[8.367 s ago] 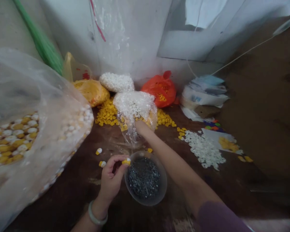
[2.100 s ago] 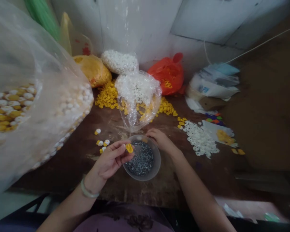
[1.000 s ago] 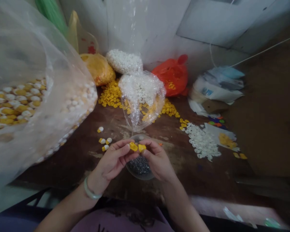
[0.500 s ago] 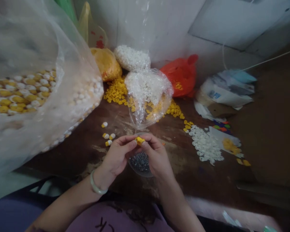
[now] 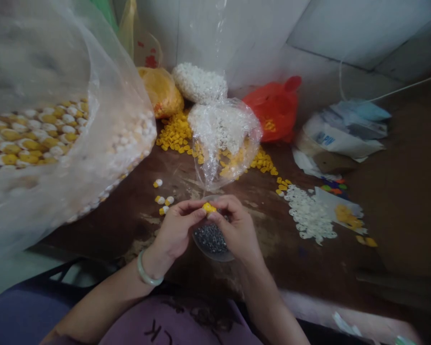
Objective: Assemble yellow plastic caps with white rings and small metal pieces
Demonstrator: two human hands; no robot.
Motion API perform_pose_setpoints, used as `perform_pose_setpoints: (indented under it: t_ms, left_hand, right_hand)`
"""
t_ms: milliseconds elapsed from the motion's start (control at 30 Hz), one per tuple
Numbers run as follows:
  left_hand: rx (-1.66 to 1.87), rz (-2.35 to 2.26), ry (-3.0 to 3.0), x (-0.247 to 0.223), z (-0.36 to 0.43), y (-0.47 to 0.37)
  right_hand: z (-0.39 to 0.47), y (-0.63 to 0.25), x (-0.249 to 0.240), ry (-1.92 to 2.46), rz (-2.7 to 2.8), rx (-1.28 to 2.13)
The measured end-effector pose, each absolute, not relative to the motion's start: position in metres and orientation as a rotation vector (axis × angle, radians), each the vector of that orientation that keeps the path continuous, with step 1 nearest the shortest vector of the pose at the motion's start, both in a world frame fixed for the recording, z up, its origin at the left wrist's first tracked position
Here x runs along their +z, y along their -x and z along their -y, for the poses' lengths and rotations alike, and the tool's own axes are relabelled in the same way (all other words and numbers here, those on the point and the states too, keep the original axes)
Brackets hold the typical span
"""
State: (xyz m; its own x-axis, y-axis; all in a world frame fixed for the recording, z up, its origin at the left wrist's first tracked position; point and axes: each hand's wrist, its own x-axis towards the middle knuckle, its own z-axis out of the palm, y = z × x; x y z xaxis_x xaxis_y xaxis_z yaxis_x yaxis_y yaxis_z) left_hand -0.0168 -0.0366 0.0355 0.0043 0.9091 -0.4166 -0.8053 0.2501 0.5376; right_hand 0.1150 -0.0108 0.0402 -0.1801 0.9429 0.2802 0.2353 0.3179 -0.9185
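Note:
Between my fingertips is a small yellow plastic piece [image 5: 209, 207]. My left hand [image 5: 177, 227] pinches it from the left, thumb and forefinger closed; a pale bangle [image 5: 146, 270] rings that wrist. From the right, my right hand [image 5: 237, 227] grips the same piece with thumb and fingers. Just below and behind them stands a clear round bowl [image 5: 215, 258] of small dark shiny bits [image 5: 210, 238], partly covered by my right hand. Several yellow-and-white pieces [image 5: 164, 201] lie on the table left of my hands.
A large clear bag [image 5: 122, 110] of yellow-and-white pieces fills the left. Behind my hands are yellow pieces [image 5: 175, 132], a clear bag of white pieces [image 5: 224, 129], an orange bag [image 5: 161, 93] and a red bag [image 5: 273, 110]. White ring-like pieces [image 5: 309, 211] lie to the right.
My right hand has shifted slightly right, and more of the dark bits in the bowl shows. The yellow piece remains between both hands. The whole view has moved a little.

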Motion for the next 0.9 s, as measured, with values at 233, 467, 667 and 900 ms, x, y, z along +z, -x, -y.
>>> perform_pose_setpoints:
  t_ms: [233,467,667,900]
  left_hand:
    - [1.381,-0.886,-0.227,0.032,0.040,0.019]
    - [1.540,-0.972,-0.389,0.028,0.042,0.013]
    - [1.635,-1.163,-0.774,0.026,0.046,0.014]
    - [1.579,-1.160,-0.755,0.019,0.040,0.010]
  right_hand:
    - [0.016,-0.111,0.040,1.070,1.663,0.897]
    - [0.024,-0.100,0.029,0.968,1.274,1.428]
    - [0.028,-0.092,0.027,0.860,1.279,1.370]
    - [0.021,-0.093,0.014,0.859,1.215,1.441]
